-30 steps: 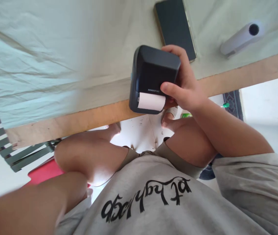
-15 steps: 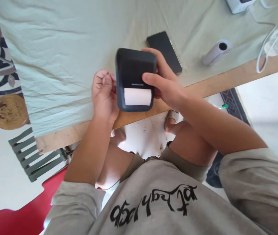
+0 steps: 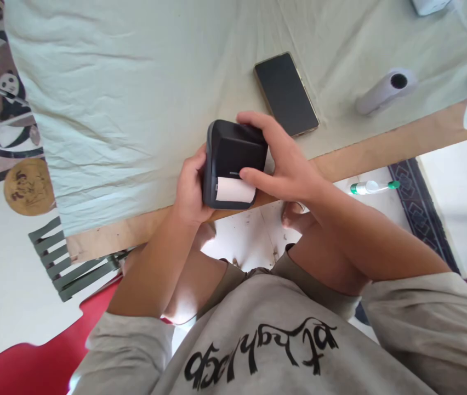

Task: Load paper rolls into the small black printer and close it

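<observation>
printer (image 3: 233, 162) at frame centre, over table edge (image 3: 381, 148) | left hand (image 3: 190, 189) and right hand (image 3: 285, 164) both wrapped around it | risk: loose hold, it may fall past edge

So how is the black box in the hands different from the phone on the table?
The black printer is a chunky box, while the phone is thin and flat. The printer is gripped by the left hand and right hand at the table's edge; the phone lies alone on the pale cloth, untouched. White paper pokes out of the printer; the phone shows only a blank screen. Both are dark.
</observation>
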A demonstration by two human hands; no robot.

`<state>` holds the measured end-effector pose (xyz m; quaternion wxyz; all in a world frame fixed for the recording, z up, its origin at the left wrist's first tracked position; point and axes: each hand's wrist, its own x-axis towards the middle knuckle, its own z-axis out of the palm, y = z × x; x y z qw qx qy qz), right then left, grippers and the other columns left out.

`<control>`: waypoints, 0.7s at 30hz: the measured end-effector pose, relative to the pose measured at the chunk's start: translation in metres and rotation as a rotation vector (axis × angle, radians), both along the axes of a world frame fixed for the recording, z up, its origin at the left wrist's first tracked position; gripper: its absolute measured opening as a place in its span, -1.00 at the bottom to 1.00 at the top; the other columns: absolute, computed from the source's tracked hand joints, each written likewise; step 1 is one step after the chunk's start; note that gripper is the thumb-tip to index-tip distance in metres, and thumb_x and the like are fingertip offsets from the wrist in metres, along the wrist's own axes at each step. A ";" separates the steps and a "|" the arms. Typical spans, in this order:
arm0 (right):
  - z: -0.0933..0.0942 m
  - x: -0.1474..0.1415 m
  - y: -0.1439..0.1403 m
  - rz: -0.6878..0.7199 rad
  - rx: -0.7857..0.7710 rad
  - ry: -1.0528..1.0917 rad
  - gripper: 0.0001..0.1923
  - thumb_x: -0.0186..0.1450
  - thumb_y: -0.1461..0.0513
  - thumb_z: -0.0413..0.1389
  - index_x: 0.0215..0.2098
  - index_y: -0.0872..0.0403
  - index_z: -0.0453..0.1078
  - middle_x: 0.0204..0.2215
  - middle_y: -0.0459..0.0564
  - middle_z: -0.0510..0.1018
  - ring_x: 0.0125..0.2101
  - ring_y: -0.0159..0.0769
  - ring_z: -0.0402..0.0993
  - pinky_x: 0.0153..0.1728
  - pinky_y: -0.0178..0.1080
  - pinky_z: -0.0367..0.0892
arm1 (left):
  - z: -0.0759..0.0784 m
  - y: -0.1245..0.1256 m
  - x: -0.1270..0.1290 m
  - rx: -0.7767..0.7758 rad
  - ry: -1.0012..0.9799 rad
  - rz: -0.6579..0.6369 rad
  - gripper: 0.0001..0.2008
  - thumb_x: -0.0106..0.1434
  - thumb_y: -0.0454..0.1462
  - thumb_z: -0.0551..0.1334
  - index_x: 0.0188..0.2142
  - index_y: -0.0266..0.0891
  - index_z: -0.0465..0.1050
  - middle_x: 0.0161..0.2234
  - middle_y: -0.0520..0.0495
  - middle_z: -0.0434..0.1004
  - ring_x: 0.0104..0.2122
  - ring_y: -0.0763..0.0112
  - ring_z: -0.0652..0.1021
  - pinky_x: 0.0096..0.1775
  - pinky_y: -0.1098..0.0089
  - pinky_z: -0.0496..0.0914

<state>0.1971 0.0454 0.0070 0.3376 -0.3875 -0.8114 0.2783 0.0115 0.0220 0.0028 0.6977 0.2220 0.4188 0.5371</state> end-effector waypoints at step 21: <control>0.023 -0.010 0.007 -0.487 0.448 -0.121 -0.79 0.44 0.21 -0.07 -0.11 0.04 0.39 -0.45 -0.06 0.43 -0.38 -0.32 0.38 -0.20 -0.22 0.38 | -0.008 -0.001 -0.004 0.116 -0.047 -0.041 -0.80 0.27 -0.17 0.21 -0.24 -0.22 0.56 -0.38 0.00 0.59 -0.34 0.32 0.58 -0.10 0.24 0.49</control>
